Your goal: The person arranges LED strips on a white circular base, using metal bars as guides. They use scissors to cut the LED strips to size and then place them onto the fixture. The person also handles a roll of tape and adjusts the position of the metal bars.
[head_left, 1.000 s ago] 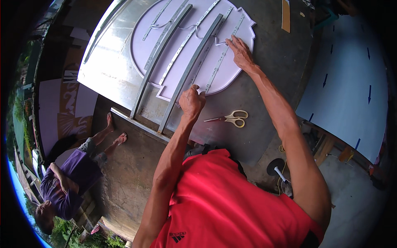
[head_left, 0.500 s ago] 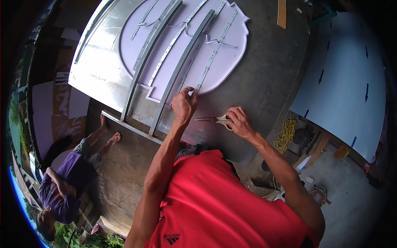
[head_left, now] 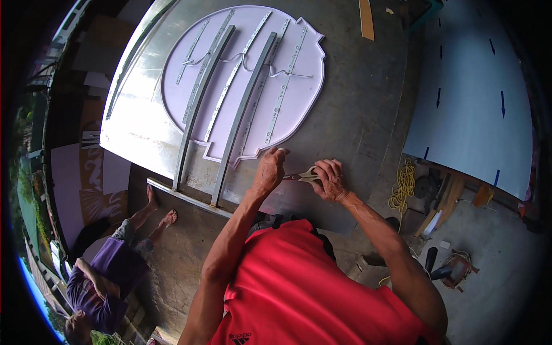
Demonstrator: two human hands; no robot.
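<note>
My left hand (head_left: 269,171) is closed, its fingertips pinched by the lower edge of a pale lilac sign panel (head_left: 175,95); whatever it may hold is too small to make out. Close to its right, my right hand (head_left: 330,181) grips scissors (head_left: 307,174) with pale handles. Their blades point left, with the tips partly hidden behind my left hand. Several light strips (head_left: 280,100) run across the panel, joined by thin pale wire (head_left: 293,75). Two grey metal bars (head_left: 198,112) lie over it lengthwise.
The panel rests on a metal-topped table (head_left: 351,109) with an orange-brown strip (head_left: 366,20) at the far side. A blue-white sheet (head_left: 468,109) with dark arrow marks stands right, yellow rope (head_left: 402,184) below. At the left, a person in purple (head_left: 106,276) is near a metal rail (head_left: 190,197).
My left hand has moved away from the end of a light strip and nearer the scissors. The scissors' blades now reach that hand. The whole view has shifted slightly.
</note>
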